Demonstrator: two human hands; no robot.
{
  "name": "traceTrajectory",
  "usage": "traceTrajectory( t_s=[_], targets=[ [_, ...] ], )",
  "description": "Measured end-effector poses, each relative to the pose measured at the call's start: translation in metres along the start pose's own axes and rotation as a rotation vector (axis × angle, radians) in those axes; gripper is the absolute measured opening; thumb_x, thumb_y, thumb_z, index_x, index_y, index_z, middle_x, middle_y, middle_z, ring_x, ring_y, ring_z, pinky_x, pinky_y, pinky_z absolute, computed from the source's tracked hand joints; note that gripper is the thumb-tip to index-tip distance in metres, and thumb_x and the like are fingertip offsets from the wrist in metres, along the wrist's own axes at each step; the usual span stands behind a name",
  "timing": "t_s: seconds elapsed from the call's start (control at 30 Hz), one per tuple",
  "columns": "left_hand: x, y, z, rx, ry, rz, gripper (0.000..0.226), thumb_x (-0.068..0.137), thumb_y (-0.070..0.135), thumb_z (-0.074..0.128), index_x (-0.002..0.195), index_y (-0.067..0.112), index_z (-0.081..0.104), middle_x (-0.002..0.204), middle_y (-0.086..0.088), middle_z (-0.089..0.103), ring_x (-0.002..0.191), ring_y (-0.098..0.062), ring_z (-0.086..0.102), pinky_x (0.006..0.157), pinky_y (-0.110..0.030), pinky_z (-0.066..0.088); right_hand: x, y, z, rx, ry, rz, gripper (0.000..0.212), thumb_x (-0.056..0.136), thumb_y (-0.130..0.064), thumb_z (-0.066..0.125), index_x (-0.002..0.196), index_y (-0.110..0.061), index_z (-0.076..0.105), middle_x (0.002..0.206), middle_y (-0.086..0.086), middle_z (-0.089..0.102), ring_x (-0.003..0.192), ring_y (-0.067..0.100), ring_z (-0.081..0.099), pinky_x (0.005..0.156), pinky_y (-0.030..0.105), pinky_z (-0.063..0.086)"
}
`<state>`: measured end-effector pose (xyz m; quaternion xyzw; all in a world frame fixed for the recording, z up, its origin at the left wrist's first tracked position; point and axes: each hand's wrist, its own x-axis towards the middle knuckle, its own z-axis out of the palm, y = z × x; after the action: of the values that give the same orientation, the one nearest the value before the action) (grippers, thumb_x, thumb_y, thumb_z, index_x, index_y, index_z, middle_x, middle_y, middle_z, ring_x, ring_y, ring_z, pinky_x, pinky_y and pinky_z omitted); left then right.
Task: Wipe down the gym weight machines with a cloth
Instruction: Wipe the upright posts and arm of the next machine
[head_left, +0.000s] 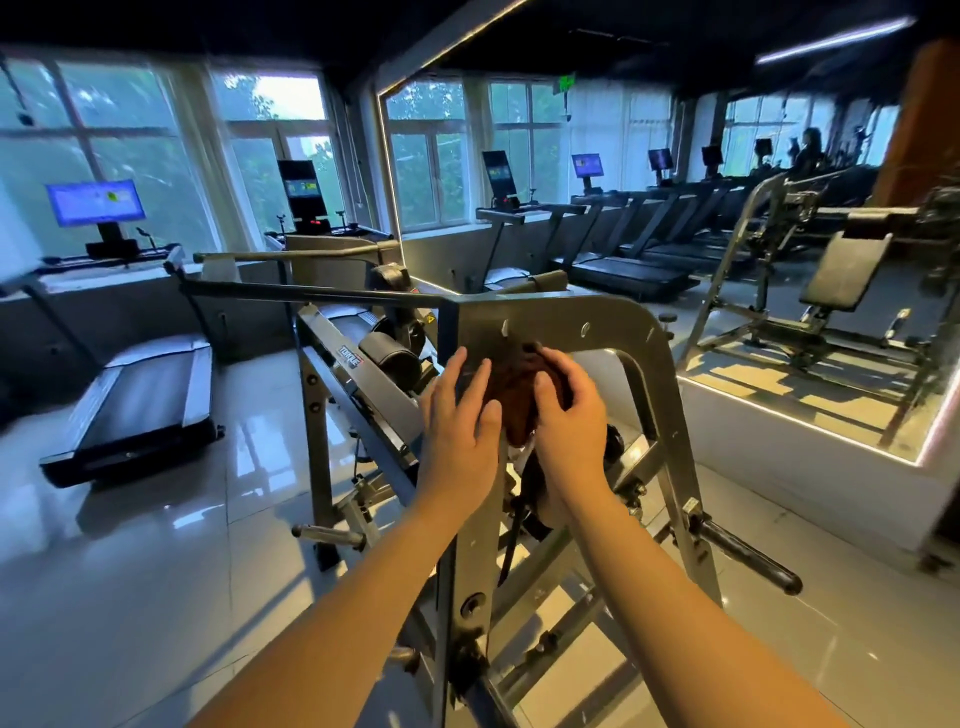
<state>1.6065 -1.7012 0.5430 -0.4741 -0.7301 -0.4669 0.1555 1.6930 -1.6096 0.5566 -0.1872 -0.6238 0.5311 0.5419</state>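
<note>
A grey steel weight machine frame (576, 322) stands right in front of me, with an arched top plate and an upright post running down the middle. A dark brown cloth (514, 387) is bunched against the frame just below the top plate. My right hand (566, 421) curls its fingers round the cloth from the right. My left hand (462, 415) lies beside it with straight fingers, touching the cloth's left side and the post.
A black padded roller (389, 358) and a slanted rail lie behind the frame. A weight peg (748, 556) sticks out low on the right. A treadmill (140, 400) stands at left on glossy tiles, and a large wall mirror (779, 260) fills the right.
</note>
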Motion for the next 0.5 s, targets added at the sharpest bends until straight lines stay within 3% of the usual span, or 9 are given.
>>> traceTrajectory(
  t_s=[0.07, 0.17, 0.23, 0.37, 0.5],
  targets=[
    [0.008, 0.000, -0.001, 0.137, 0.007, 0.020, 0.048, 0.108, 0.031, 0.038, 0.155, 0.028, 0.034, 0.163, 0.021, 0.007, 0.139, 0.012, -0.011, 0.112, -0.025, 0.016, 0.017, -0.010, 0.006, 0.022, 0.031, -0.037, 0.031, 0.101, -0.024, 0.056, 0.130, -0.036, 0.059, 0.130, -0.009, 0.057, 0.121, 0.004, 0.054, 0.104, 0.037, 0.051],
    [0.014, -0.001, 0.000, 0.227, 0.041, 0.072, 0.050, 0.106, 0.029, 0.036, 0.156, 0.025, 0.033, 0.164, 0.015, 0.015, 0.143, -0.008, 0.011, 0.110, -0.024, 0.022, 0.032, -0.021, 0.026, -0.064, -0.098, -0.144, 0.035, 0.099, -0.021, 0.061, 0.130, -0.036, 0.059, 0.126, -0.011, 0.051, 0.116, -0.003, 0.050, 0.102, 0.026, 0.046],
    [0.016, -0.003, 0.000, 0.227, 0.051, 0.075, 0.050, 0.105, 0.029, 0.033, 0.154, 0.024, 0.035, 0.162, 0.015, 0.019, 0.141, -0.013, 0.017, 0.109, -0.020, 0.022, 0.039, -0.019, 0.033, -0.116, -0.121, -0.200, 0.035, 0.098, -0.017, 0.063, 0.126, -0.037, 0.061, 0.121, -0.012, 0.049, 0.113, -0.002, 0.051, 0.102, 0.027, 0.046],
    [0.020, -0.012, 0.000, 0.231, 0.040, 0.097, 0.051, 0.104, 0.031, 0.032, 0.154, 0.023, 0.037, 0.163, 0.019, 0.017, 0.139, -0.007, 0.015, 0.109, -0.022, 0.025, 0.048, -0.009, 0.031, -0.115, -0.058, -0.166, 0.033, 0.099, -0.015, 0.062, 0.126, -0.033, 0.062, 0.118, -0.015, 0.047, 0.113, 0.002, 0.052, 0.102, 0.028, 0.049],
    [0.021, -0.008, 0.000, 0.178, 0.056, 0.088, 0.052, 0.104, 0.034, 0.033, 0.156, 0.026, 0.033, 0.161, 0.025, 0.014, 0.137, 0.002, 0.009, 0.105, -0.020, 0.031, 0.056, -0.010, 0.028, -0.111, 0.100, 0.019, 0.033, 0.100, -0.017, 0.060, 0.132, -0.025, 0.062, 0.125, -0.005, 0.048, 0.116, 0.009, 0.051, 0.106, 0.035, 0.049]
  ],
)
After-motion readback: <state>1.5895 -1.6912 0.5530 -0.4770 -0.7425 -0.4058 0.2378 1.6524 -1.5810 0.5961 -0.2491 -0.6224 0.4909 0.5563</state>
